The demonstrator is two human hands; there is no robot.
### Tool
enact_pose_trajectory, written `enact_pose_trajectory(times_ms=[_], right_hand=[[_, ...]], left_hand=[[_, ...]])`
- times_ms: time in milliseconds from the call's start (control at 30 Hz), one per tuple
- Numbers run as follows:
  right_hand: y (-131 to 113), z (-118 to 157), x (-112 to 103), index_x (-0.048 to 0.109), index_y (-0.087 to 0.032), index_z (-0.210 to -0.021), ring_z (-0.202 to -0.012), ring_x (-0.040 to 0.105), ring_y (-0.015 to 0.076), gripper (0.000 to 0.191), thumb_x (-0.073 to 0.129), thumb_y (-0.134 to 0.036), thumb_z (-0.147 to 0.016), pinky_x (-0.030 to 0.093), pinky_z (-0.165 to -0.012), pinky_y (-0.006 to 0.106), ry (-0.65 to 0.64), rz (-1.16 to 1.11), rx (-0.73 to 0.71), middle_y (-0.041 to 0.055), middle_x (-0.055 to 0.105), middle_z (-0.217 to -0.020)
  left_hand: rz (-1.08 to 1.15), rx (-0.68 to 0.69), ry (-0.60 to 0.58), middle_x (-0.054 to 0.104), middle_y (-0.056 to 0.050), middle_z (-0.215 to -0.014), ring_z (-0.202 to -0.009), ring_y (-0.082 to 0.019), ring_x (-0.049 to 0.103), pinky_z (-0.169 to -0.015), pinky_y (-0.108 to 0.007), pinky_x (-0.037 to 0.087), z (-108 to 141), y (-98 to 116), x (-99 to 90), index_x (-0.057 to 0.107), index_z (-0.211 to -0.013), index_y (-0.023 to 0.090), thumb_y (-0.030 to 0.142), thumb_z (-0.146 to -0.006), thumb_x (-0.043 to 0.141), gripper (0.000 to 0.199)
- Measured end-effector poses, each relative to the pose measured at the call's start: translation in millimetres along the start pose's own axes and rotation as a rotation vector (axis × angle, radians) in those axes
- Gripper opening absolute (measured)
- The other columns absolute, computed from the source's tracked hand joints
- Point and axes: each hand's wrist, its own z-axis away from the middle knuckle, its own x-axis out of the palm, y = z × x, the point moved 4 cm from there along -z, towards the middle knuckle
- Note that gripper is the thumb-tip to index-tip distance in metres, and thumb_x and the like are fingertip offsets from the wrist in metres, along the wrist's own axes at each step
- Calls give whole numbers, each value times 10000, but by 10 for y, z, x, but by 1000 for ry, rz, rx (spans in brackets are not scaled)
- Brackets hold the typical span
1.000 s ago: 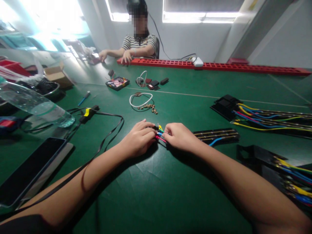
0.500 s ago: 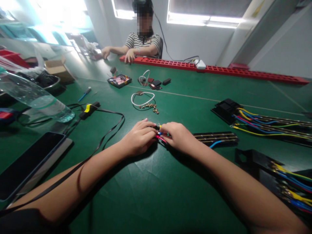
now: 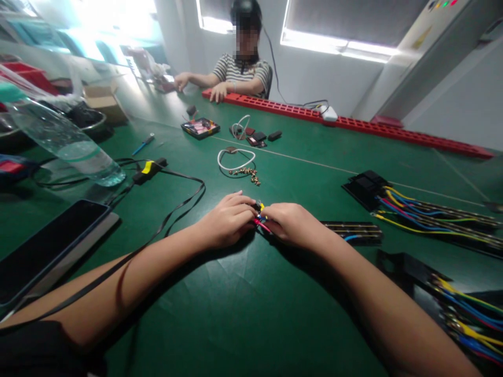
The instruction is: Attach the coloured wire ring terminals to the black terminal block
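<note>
We saw the left hand (image 3: pixel 231 220) curled palm-down over a dark end piece (image 3: pixel 256 206), its fingertips touching it; most of that piece was hidden beneath, so we could not tell how tightly it was gripped. Just beside it the right hand (image 3: pixel 293 222) had thumb and forefinger pinched together on a short blue wire (image 3: pixel 263 216), with a yellow wire (image 3: pixel 262 207) next to the fingertips and a red wire (image 3: pixel 264 227) slanting below them. The wires lay in the narrow gap between our two hands, above the green table (image 3: pixel 243 303), and past the right wrist we could see a long black strip (image 3: pixel 353 229). Beyond our fingers lay a scatter of brass screws (image 3: pixel 253 174), just by a white loop (image 3: pixel 219 159). To our right were two more wired assemblies, a farther black block (image 3: pixel 365 188) and a nearer black housing (image 3: pixel 408 269), both trailing yellow, blue and red leads. On our left, a black cable (image 3: pixel 196 195) crossed the forearm, a phone (image 3: pixel 55 246) lay near it, and a clear bottle (image 3: pixel 78 149) stood farther off. Across the table we faced a person in a striped top (image 3: pixel 241 70), one hand resting on a red slotted bar (image 3: pixel 275 107).
</note>
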Motion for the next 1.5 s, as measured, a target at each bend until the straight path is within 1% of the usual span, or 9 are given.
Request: enact_pose_trajectory(times_ms=[167, 333, 500, 633, 733, 867, 1067, 1300, 1500], right_hand=[[38, -1, 3, 663, -168, -995, -790, 600, 153, 125, 555, -211, -947, 347, -705, 231, 7, -150, 46, 73, 710, -914], [32, 1, 17, 683, -166, -1005, -774, 607, 152, 150, 557, -228, -955, 352, -703, 231, 17, -151, 50, 75, 715, -913], [67, -9, 78, 688, -170, -1121, -819, 623, 159, 215, 573, -221, -946, 375, -740, 232, 71, -155, 11, 80, 720, -984], [76, -18, 110, 712, -160, -1089, -816, 620, 170, 208, 565, -220, -953, 384, -743, 243, 97, -109, -38, 97, 724, -974], [60, -24, 125, 716, -153, -1086, -802, 607, 170, 222, 528, -200, -977, 382, -736, 249, 108, -56, -76, 103, 716, -938], [32, -25, 133, 704, -153, -1139, -749, 566, 162, 257, 488, -218, -1015, 368, -716, 258, 119, 14, -99, 83, 682, -845], [-15, -24, 106, 708, -140, -1061, -680, 484, 144, 230, 500, -229, -1020, 324, -666, 267, 104, 79, -119, 51, 619, -761], [15, -17, 118, 710, -142, -1113, -760, 527, 156, 247, 504, -237, -1016, 359, -710, 258, 92, 82, -75, 77, 653, -866], [25, 25, 55, 694, -116, -1018, -812, 558, 160, 269, 464, -256, -1014, 398, -739, 248, 164, 24, 12, 108, 641, -938]], left_hand=[[21, -2, 29, 736, -91, -1072, -1164, -238, 624, -1129, -496, 418, -4, -16, 5, 676, -1042, 173, 235, -946, 590, 144], [40, -5, 10, 739, -88, -1055, -1161, -241, 629, -1117, -504, 433, -20, -14, -14, 683, -1045, 173, 232, -952, 576, 153], [41, -21, 2, 738, -98, -1064, -1159, -236, 634, -1123, -498, 434, -23, -16, -18, 685, -1045, 177, 250, -949, 584, 157], [41, -12, 15, 736, -92, -1074, -1158, -243, 634, -1112, -516, 441, -15, -21, -5, 673, -1065, 181, 245, -948, 586, 159], [35, -23, 16, 714, -116, -1115, -1157, -256, 632, -1085, -536, 460, -9, -30, 3, 650, -1086, 171, 249, -947, 589, 171], [55, -61, 23, 677, -144, -1163, -1145, -252, 636, -1075, -541, 471, -7, -43, -3, 611, -1110, 164, 278, -938, 607, 206], [47, -56, 13, 660, -134, -1170, -1147, -253, 626, -1083, -533, 469, -14, -44, -8, 579, -1114, 171, 263, -930, 607, 208], [-10, -18, 41, 661, -137, -1150, -1132, -252, 616, -1073, -491, 479, -15, -21, -32, 586, -1139, 157, 257, -935, 590, 227], [-109, 21, 65, 672, -135, -1156, -1176, -255, 585, -1095, -486, 453, 2, -16, -39, 587, -1166, 168, 257, -920, 605, 263]])
